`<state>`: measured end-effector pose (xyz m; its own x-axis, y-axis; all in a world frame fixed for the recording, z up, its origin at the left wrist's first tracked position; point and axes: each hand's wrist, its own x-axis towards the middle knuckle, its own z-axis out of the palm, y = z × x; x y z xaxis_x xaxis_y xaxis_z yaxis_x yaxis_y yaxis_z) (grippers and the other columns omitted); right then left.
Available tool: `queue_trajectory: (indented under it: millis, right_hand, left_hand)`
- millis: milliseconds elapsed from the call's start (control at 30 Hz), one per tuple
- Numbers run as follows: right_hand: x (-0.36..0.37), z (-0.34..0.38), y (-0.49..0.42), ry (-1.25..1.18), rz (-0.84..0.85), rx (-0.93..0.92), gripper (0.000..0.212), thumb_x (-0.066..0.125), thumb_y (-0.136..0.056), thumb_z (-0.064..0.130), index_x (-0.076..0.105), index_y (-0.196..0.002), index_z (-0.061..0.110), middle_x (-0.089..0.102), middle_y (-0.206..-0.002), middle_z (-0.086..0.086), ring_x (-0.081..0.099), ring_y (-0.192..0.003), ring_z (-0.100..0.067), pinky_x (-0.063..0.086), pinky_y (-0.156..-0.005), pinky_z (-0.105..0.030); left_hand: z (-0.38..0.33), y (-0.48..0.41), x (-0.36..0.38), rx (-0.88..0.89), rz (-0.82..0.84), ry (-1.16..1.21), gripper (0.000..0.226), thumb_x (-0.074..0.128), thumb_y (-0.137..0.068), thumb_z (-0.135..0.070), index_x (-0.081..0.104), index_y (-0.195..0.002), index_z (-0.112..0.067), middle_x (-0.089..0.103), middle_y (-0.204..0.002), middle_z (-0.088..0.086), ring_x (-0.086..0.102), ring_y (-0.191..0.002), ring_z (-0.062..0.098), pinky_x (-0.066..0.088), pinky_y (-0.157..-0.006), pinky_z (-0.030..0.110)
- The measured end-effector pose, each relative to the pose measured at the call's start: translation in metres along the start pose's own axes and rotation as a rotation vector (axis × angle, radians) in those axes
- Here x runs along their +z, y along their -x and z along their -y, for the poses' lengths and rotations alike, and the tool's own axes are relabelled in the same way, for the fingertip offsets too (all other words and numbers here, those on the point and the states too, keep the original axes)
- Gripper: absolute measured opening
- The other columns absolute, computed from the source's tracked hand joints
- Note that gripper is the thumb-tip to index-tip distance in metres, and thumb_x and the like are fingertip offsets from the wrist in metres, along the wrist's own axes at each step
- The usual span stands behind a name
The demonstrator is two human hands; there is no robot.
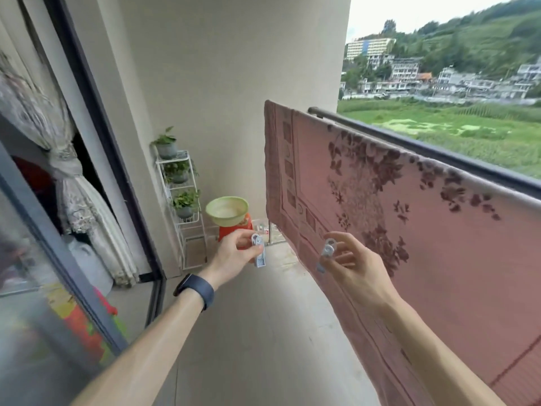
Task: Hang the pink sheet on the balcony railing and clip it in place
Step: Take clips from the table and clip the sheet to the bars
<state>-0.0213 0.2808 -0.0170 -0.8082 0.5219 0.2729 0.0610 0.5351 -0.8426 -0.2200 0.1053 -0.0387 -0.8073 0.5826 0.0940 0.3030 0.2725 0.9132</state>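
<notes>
Dusty pink sheet, patterned with darker maroon flower sprays and a border of small squares, over a dark grey railing. Pale grey-white clip in the left hand; a second, light grey clip in the right hand. Dark navy band on the left wrist. Pale green basin atop an orange-red stool. White wire rack with green plants in grey pots. Cream, lace-patterned curtain behind a black door frame. Beige wall.
</notes>
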Motion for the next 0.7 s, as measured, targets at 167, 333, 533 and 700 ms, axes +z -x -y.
queue_trajectory:
  millis: [167, 333, 533, 700]
  right_hand:
    - [0.029, -0.010, -0.114, -0.019, -0.010, -0.051, 0.025, 0.067, -0.092, 0.032, 0.062, -0.117, 0.034, 0.070, -0.079, 0.024, 0.063, -0.082, 0.012, 0.044, -0.065, -0.002]
    - [0.057, -0.025, -0.240, -0.028, 0.025, -0.096, 0.030, 0.070, -0.089, 0.028, 0.063, -0.118, 0.033, 0.069, -0.096, 0.012, 0.063, -0.083, 0.008, 0.046, -0.066, -0.004]
    - [0.090, -0.030, -0.399, -0.064, 0.041, -0.127, 0.027, 0.070, -0.089, 0.027, 0.063, -0.114, 0.037, 0.070, -0.088, 0.009, 0.067, -0.079, -0.001, 0.056, -0.070, -0.019]
    - [0.127, -0.039, -0.513, -0.034, 0.065, -0.150, 0.030, 0.070, -0.088, 0.019, 0.064, -0.114, 0.033, 0.067, -0.087, 0.012, 0.066, -0.075, 0.003, 0.051, -0.067, -0.012]
  left_hand:
    - [0.010, -0.113, -0.022, 0.029, -0.004, -0.021, 0.040, 0.076, -0.081, -0.029, 0.064, -0.119, -0.020, 0.070, -0.108, -0.002, 0.066, -0.096, 0.014, 0.049, -0.069, 0.024]
    - [0.014, -0.227, -0.048, 0.043, -0.059, -0.019, 0.030, 0.070, -0.090, -0.017, 0.064, -0.119, -0.016, 0.068, -0.106, -0.003, 0.067, -0.085, 0.006, 0.047, -0.057, 0.011]
    - [0.015, -0.370, -0.103, 0.030, -0.143, 0.010, 0.023, 0.069, -0.091, -0.021, 0.064, -0.113, -0.026, 0.069, -0.108, -0.010, 0.070, -0.079, 0.005, 0.051, -0.063, 0.026]
    - [0.035, -0.482, -0.129, 0.041, -0.156, 0.022, 0.022, 0.069, -0.090, -0.022, 0.065, -0.110, -0.028, 0.069, -0.103, -0.012, 0.065, -0.075, -0.009, 0.051, -0.068, 0.031]
